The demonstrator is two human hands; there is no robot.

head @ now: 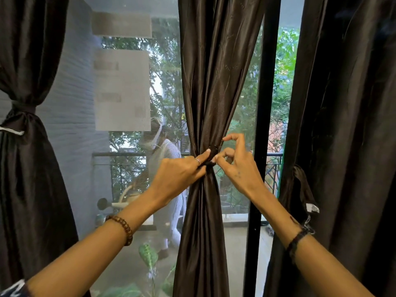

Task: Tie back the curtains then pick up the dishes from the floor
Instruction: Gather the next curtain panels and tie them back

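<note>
Head view, middle curtain [214,82]: dark brown and glossy, it hangs down the centre of the frame, gathered to a narrow waist just below mid-height and flaring out again above and below.
Tie [211,155]: a dark band wraps the gathered waist, with a small dark knot or loop bunched at its right side; the detail is too dark to read.
Left hand [180,174]: comes up from the lower left, back of the hand toward me, a ring on one finger. Its grip is pressed together, thumb and curled fingers pinching the tie at the left side of the waist.
Right hand [237,166]: comes up from the lower right, just beside the left one. Thumb and a bent finger pinch at the knot, while the forefinger arches above it and touches the fabric over the tie.
Where it sits in the grip: the tied waist lies directly between the two hands, touching both sets of fingertips.
Wrists: a brown beaded bracelet [123,229] on the left, a dark woven band [296,241] on the right.
Left curtain [25,103]: at the left edge of the frame, already cinched by its own dark tie at about mid-height.
Right curtain [347,125]: fills the right edge, hanging loose, with a dark strap dangling against its inner edge.
Behind: a mesh screen, a black door frame [263,103] right of centre, a balcony railing, green trees, and a reflected figure in pale clothes.
Dishes: not in this view.
</note>
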